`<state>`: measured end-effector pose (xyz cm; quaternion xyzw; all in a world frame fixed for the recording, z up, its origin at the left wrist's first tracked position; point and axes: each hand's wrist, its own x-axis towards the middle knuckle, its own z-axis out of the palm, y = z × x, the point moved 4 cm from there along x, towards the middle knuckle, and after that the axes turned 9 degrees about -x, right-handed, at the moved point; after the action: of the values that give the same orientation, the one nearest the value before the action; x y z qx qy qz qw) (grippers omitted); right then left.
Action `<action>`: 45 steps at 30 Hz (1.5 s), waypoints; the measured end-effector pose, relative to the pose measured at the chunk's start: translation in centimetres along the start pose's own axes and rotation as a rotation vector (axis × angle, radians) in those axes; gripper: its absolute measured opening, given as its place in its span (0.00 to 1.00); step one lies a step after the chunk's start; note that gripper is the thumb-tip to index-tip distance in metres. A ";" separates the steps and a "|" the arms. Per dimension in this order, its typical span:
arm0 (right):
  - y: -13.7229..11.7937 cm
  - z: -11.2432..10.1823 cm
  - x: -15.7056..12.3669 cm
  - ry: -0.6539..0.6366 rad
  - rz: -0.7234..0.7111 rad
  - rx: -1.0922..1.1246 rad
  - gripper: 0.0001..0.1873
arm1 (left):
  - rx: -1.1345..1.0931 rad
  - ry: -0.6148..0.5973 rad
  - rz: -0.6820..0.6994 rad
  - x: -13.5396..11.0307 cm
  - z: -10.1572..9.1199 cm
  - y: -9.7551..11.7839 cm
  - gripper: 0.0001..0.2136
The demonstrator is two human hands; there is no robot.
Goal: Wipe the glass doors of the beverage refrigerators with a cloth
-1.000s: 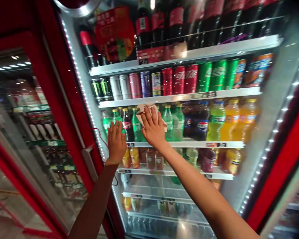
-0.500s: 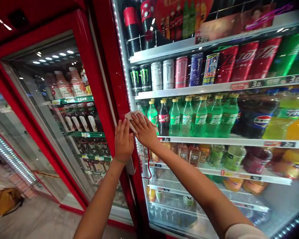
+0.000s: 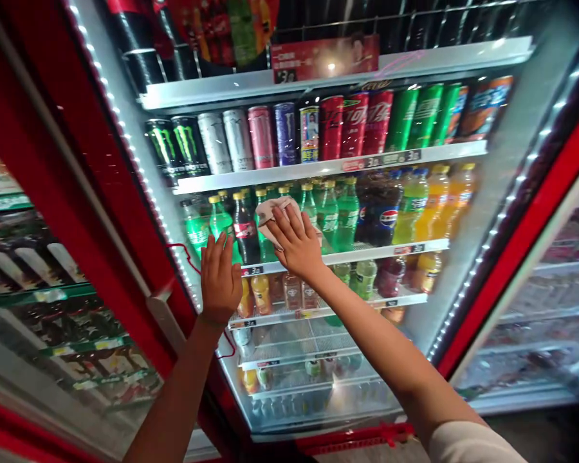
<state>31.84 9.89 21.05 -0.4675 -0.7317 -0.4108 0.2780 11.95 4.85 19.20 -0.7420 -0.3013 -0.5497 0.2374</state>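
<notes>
My right hand (image 3: 296, 244) holds a crumpled white cloth (image 3: 269, 211) flat against the glass door of a lit drinks fridge, fingers stretched over it. Part of the cloth is hidden under the palm. My left hand (image 3: 219, 283) is open, its fingers upright and its palm toward the same glass, with nothing in it. Behind the glass, green soda bottles (image 3: 220, 217) and a dark cola bottle (image 3: 244, 231) stand near both hands. A pale door handle (image 3: 166, 318) is left of my left hand.
A red door frame (image 3: 125, 212) borders the fridge on the left. Shelves hold drink cans (image 3: 331, 128), a Pepsi bottle (image 3: 387, 218) and orange bottles (image 3: 437, 199). Another fridge with bottles (image 3: 14, 270) stands at left. A thin red cord (image 3: 186, 257) hangs near the handle.
The view has swung right, showing more of the fridge. My right hand and the cloth have moved right across the glass. My left hand has shifted from the frame and handle onto the glass.
</notes>
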 end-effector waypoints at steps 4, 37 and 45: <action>8.3 0.4 -4.4 0.039 0.097 -0.062 0.35 | -0.035 -0.002 0.037 1.1 5.9 4.7 0.29; 10.9 5.6 -17.3 0.162 0.486 0.020 0.39 | 0.164 -0.096 -0.134 -4.7 8.9 6.7 0.25; -9.4 6.7 -8.4 0.204 0.298 0.181 0.35 | 0.251 -0.191 -0.133 -8.3 -2.6 -2.8 0.24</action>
<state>26.54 9.71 7.80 -0.4995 -0.6565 -0.3428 0.4494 6.43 3.51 12.02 -0.7338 -0.4372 -0.4494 0.2615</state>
